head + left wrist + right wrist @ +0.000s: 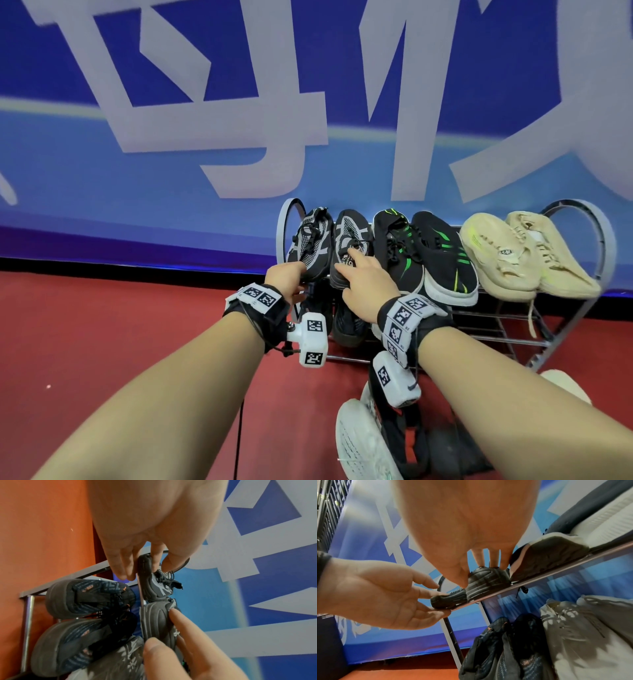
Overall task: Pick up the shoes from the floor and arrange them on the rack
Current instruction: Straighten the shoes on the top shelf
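Bare forearms, instrumented wrists.
Black straps wrapped round both wrists, each topped with a white band (259, 296) printed with square black-and-white coded markers; the right band (404, 320) showing several such squares in a row. Boxy white camera modules (310, 339) hung under each wrist, marked with the same codes, the left fixed by a small metal fitting. Thin black cable (238, 435) trailing down from the left module. No sleeves in view.
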Demonstrator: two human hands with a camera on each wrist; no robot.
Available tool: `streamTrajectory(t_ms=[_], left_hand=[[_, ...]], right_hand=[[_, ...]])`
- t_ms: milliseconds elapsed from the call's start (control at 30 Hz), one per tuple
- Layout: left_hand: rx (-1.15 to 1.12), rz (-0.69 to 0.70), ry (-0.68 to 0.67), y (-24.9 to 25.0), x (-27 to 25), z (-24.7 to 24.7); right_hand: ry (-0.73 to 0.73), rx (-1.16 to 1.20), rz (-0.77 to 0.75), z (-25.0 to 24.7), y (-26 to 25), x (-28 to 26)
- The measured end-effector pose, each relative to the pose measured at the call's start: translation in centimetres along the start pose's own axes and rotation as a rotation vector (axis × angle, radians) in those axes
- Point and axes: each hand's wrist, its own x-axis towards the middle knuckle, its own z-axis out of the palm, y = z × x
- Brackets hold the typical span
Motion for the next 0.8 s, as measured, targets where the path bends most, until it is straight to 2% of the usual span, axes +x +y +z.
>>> streamTrajectory(t_ms=[133,267,400,467,533,700,800], left_hand=[[-0.101,0.113,0.088,0.1,0.1,0.3],[-0.014,0.278,0.191,1.4,0.0,0.8],[0.014,0.331,0.256,3.0,-1.1,0.8],[0.012,0.354,0.276,3.7,-1.7,0.6],[-0.009,0.361,0.297,4.4,-1.8,-0.1],[-0.030,0.438,0.336,6.3,-1.7,-2.0],[-0.012,0.554,0.342,8.1,-3.0,-2.1]], right_hand=[[0.011,-0.025,0.009,0.0,0.0,-0.1],[0.004,-0.039,0.020,0.0,-0.2,-0.1],[-0.027,-0.042,0.011,-0.2,-0.2,-0.1],[-0.022,0.067,0.020,-0.7,-0.3,0.1],[0.035,0.227,0.031,-1.5,-0.1,0.6],[0.308,0.527,0.062,-4.6,0.5,1.0],[0.374,0.551,0.025,-6.3,1.0,0.9]])
